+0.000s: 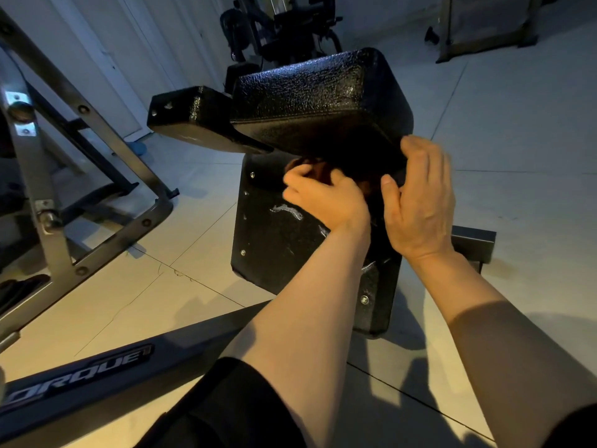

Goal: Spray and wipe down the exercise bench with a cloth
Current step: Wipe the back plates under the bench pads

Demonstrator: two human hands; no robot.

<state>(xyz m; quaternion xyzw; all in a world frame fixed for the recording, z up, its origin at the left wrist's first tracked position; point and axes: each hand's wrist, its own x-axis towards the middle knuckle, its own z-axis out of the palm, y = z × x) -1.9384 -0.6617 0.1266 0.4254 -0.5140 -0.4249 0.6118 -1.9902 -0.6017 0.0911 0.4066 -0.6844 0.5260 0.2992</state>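
My two bare forearms reach forward from the bottom of the view, the left one crossing a grey frame beam (80, 367) on the floor that carries the lettering "ORQUE". My left grip (326, 198) is curled under the near edge of the raised black seat pad (316, 101) and is bunched around a dark brownish cloth (318, 169), which is pressed up into the shadow between that pad and the flat black panel (274, 234) below it; little of the cloth shows, so I cannot tell its full shape. My right grip (420, 195) is just beside it, at the pad's near right corner, fingers fairly straight and laid up over the pad's edge with the thumb tucked beneath, so it steadies the pad more than it clasps it. The panel under my hands bears pale scuff marks and several screws along its left edge. Beyond the seat pad, a second, narrower black pad (197, 118) juts off to the left. Farther left stands a grey metal rack (48, 176) with bolted joints, and at the far wall, more dark gym equipment (277, 30) rests on the pale tiled floor (517, 130).
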